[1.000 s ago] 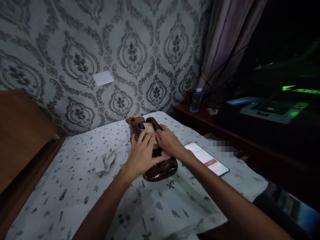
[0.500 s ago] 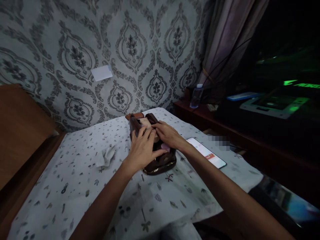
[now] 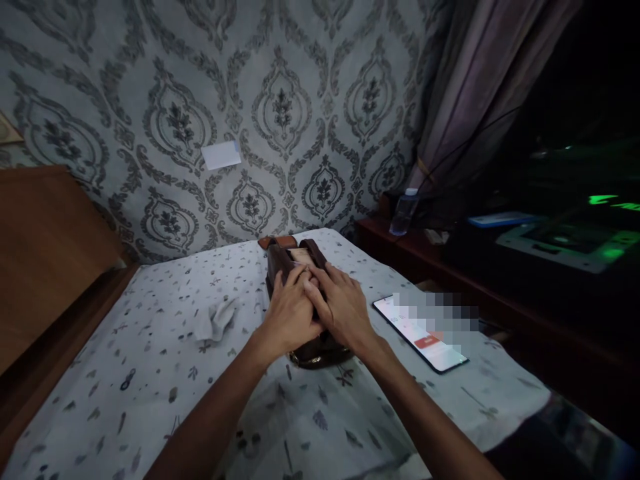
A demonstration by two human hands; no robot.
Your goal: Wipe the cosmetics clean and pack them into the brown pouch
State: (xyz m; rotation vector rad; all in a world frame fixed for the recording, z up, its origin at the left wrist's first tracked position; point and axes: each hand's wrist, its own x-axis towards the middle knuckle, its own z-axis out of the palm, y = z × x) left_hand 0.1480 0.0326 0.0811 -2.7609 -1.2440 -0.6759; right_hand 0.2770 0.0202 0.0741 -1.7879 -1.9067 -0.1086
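Step in hand, as far as I can judge: working at the opening of a dark brown bag point(image 3: 323, 351), both hands on top of it. Bag lies on the patterned cloth point(image 3: 175, 393), right in front of the person, with a brown leather piece point(image 3: 280, 243) just behind. Left hand point(image 3: 295, 310) and right hand point(image 3: 346, 303) meet over the middle of the bag, fingers bent and overlapping; can't tell whether they pinch anything underneath. A pale item point(image 3: 301, 256) shows in the opening beyond the fingertips. Next move probably calls for one hand steadying the bag's side so the other has room at the opening; contents under the palms are hidden. Lit phone point(image 3: 420, 339) lies apart, right of the bag; crumpled white cloth point(image 3: 219, 320) to the left, untouched.
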